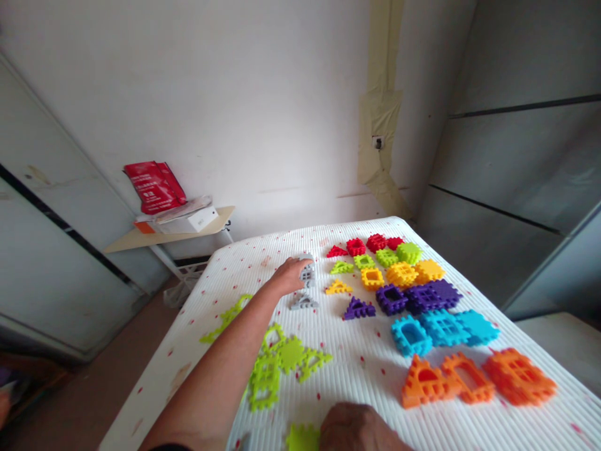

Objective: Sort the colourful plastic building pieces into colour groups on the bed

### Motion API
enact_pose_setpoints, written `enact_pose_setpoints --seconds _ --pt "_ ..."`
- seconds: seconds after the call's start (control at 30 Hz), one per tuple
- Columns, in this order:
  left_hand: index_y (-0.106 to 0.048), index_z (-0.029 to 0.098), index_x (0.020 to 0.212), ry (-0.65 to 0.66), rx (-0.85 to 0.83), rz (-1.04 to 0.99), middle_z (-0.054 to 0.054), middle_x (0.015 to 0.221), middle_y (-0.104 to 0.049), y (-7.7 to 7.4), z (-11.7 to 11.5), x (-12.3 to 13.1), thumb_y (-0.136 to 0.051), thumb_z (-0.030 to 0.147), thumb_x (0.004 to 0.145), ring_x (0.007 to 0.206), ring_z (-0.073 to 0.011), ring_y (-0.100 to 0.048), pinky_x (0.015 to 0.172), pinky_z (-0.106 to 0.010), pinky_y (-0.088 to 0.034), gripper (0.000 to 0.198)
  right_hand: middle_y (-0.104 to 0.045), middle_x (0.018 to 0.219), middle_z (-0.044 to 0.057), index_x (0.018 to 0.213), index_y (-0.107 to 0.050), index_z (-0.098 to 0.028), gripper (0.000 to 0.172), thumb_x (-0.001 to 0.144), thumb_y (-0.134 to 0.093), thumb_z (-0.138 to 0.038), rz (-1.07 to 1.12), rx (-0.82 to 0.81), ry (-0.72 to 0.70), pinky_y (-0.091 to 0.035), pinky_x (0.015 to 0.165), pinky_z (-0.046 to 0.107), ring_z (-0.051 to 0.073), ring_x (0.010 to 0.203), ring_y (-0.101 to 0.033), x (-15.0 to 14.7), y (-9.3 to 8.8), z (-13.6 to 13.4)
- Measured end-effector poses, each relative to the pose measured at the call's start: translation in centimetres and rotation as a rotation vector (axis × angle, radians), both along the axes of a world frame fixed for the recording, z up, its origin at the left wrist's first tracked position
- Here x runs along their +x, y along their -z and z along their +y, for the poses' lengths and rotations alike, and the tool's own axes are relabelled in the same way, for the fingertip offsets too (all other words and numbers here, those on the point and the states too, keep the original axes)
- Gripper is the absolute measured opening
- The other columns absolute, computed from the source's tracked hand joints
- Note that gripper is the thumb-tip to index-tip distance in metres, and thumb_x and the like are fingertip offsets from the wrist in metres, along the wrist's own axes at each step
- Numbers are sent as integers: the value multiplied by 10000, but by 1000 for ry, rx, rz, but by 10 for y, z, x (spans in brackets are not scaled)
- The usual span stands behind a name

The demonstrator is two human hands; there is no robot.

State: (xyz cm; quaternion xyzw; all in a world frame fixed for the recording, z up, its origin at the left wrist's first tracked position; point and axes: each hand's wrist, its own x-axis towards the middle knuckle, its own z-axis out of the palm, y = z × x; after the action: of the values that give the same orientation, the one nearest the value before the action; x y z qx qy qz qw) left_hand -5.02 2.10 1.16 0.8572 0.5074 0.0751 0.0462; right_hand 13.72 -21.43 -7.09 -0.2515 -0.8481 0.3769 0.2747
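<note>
My left hand (291,276) stretches across a white ribbed mat (244,282), its fingertips at a small grey interlocking plastic block (307,274). A second grey block (303,302) lies just below it. Under my left forearm lie lime-green block shapes (277,363) (225,319). My right hand (357,429) sits at the bottom edge of the view, next to a lime-green block (303,437). Its fingers are hidden. To the right, blocks lie in colour groups: red (366,244), lime (387,257), yellow (399,274), purple (422,296), blue (441,329) and orange (474,382).
Beyond the mat's far edge, a small beige shelf (129,241) holds a red bag (154,186) and a white box (190,220). Grey panels stand on both sides, a taped wall socket (378,143) is behind, and a brown floor (94,376) lies left.
</note>
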Motion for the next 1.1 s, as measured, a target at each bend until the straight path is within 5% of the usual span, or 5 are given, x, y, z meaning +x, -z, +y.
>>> enact_pose_setpoints --seconds 0.4,0.63,0.83,1.1 --pt "-495 254 1251 6 8 6 -45 1067 -604 -4 -3 0 -601 99 583 1027 -233 -519 869 -310 -423 694 -587 644 16 749 -621 -227 206 840 -551 -398 -29 11 23 -474 616 243 158 661 -592 -1 -8 -1" --pt "-511 240 1230 -5 66 -52 -42 1086 -609 -26 -25 -22 -567 75 596 1033 -207 -520 921 -310 -406 657 -631 726 22 784 -639 -207 170 863 -515 -293 -82 99 -13 -467 667 229 142 720 -593 2 -13 -1" --pt "-576 234 1124 -117 215 -197 -30 1086 -619 -36 -102 -79 -500 128 695 1034 -191 -525 944 -349 -414 449 -646 726 16 757 -639 -177 176 809 -481 -117 -128 167 2 -435 667 192 116 722 -575 2 -21 -4" --pt "-642 264 965 -471 493 -410 -21 960 -644 29 -256 -143 -499 316 793 928 -194 -596 866 -348 -492 229 -630 781 36 803 -615 -164 180 806 -446 -102 -77 131 45 -437 663 210 124 743 -573 7 -42 -11"
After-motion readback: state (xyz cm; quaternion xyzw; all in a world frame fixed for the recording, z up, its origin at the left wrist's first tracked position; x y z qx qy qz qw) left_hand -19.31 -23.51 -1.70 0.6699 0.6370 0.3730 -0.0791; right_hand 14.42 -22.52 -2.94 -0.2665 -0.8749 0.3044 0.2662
